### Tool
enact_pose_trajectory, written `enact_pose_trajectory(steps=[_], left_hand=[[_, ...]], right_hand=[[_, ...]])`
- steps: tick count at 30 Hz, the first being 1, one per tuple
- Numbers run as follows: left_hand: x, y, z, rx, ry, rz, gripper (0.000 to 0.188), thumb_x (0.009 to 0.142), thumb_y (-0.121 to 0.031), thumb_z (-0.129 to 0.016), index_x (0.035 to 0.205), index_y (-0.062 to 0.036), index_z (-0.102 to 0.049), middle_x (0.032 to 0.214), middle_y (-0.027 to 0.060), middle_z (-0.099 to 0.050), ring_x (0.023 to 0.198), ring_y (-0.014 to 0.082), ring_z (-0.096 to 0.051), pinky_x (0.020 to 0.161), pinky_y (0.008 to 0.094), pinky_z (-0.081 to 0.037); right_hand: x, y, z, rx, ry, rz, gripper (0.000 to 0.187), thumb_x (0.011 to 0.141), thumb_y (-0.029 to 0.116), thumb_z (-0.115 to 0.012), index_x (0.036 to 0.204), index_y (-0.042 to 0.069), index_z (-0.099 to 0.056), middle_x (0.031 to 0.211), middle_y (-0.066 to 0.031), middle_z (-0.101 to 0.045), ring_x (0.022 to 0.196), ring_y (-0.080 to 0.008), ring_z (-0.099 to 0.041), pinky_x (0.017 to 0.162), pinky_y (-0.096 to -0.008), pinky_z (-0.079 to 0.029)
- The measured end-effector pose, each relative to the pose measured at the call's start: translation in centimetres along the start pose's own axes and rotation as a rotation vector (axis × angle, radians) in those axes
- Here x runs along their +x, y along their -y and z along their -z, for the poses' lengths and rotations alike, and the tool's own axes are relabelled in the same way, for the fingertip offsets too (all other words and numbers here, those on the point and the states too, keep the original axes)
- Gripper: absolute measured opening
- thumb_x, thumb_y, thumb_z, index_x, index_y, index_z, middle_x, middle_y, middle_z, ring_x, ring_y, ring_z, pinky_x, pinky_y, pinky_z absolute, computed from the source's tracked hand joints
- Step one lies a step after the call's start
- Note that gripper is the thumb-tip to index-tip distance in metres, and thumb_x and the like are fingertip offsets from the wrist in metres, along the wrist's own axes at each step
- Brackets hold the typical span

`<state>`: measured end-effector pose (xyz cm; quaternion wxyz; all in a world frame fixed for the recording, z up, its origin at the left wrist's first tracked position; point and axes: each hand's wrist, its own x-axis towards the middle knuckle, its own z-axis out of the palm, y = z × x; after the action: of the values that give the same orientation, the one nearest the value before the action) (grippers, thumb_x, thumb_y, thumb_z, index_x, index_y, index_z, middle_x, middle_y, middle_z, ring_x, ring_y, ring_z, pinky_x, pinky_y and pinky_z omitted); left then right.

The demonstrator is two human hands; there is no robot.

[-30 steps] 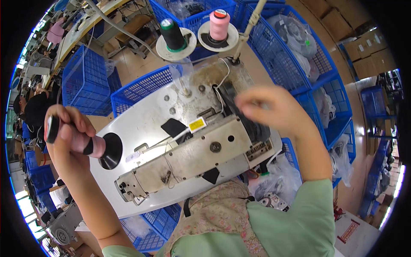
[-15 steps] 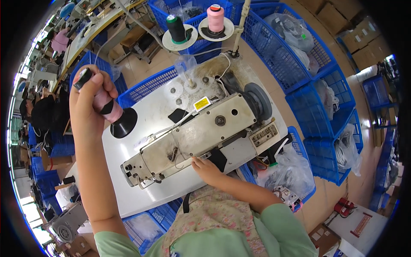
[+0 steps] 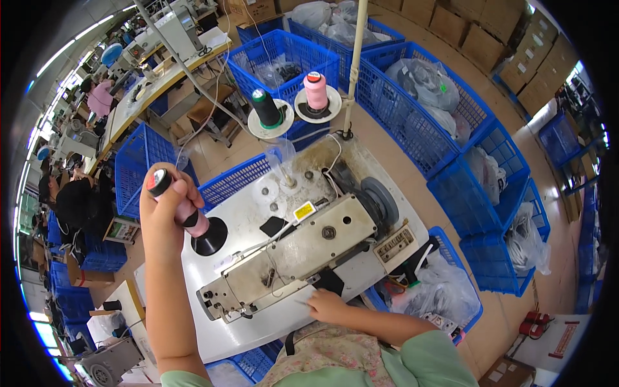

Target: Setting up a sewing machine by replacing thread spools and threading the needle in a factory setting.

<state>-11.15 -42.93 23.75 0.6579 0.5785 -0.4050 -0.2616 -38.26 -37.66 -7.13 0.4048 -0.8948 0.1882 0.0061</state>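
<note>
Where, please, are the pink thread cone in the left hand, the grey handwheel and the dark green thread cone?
Held pink cone (image 3: 196,224): head view, on its lower thread.
Grey handwheel (image 3: 381,199): head view, on its face.
Dark green cone (image 3: 267,114): head view, on its wound side.

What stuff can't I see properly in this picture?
All in the head view:
- Part of the held spool: the left hand covers it.
- Whether the black pieces join: the machine hides between.
- Rest of the left sleeve: cut off, lower edge.
- Far worker's fingers: too small.
</note>
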Motion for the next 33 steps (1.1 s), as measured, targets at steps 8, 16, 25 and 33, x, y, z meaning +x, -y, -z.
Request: enact_pose_trajectory(steps=[8, 16, 25, 33], left_hand=[[0.0, 0.2, 1.1, -0.081, -0.071, -0.014, 0.023, 0.070, -0.013, -0.062, 0.083, -0.0049, -0.045, 0.063, 0.0070, -0.049, 0.057, 0.0158, -0.052, 0.054, 0.0265, -0.042], [-0.9, 0.8, 1.6, -0.014, -0.164, 0.049, 0.020, 0.070, -0.014, -0.059, 0.081, -0.0060, -0.044, 0.063, 0.0077, -0.049, 0.055, 0.0158, -0.050, 0.053, 0.0274, -0.043], [-1.2, 0.4, 1.6, -0.053, -0.200, 0.065, 0.016, 0.071, -0.007, -0.058, 0.081, -0.0044, -0.046, 0.066, 0.0073, -0.053, 0.057, 0.0157, -0.054, 0.055, 0.0277, -0.045], [-1.2, 0.7, 1.6, -0.052, -0.191, 0.047, 0.017, 0.071, -0.008, -0.060, 0.080, -0.0048, -0.046, 0.065, 0.0074, -0.053, 0.057, 0.0155, -0.055, 0.055, 0.0271, -0.044]], right_hand=[[-2.5, 3.3, 28.6, 0.590, -0.124, -0.209, 0.015, 0.087, 0.017, -0.052, 0.090, 0.004, -0.059, 0.075, -0.0033, -0.058, 0.063, -0.0079, -0.052, 0.054, -0.0242, -0.041], [8.8, 7.0, 41.5, 0.398, -0.704, 0.252, 0.029, 0.088, 0.020, -0.057, 0.108, 0.000, -0.058, 0.082, 0.0003, -0.060, 0.070, -0.0063, -0.051, 0.063, -0.0207, -0.041], [14.4, 8.4, 45.5, 0.545, -0.358, 0.104, 0.036, 0.079, 0.019, -0.069, 0.108, 0.001, -0.061, 0.071, 0.0023, -0.053, 0.059, -0.0040, -0.045, 0.051, -0.0191, -0.038], [16.6, 8.5, 45.9, 0.588, -0.294, 0.087, 0.040, 0.077, 0.017, -0.070, 0.108, -0.004, -0.058, 0.070, -0.0012, -0.053, 0.045, -0.0045, -0.039, 0.038, -0.0200, -0.030]])
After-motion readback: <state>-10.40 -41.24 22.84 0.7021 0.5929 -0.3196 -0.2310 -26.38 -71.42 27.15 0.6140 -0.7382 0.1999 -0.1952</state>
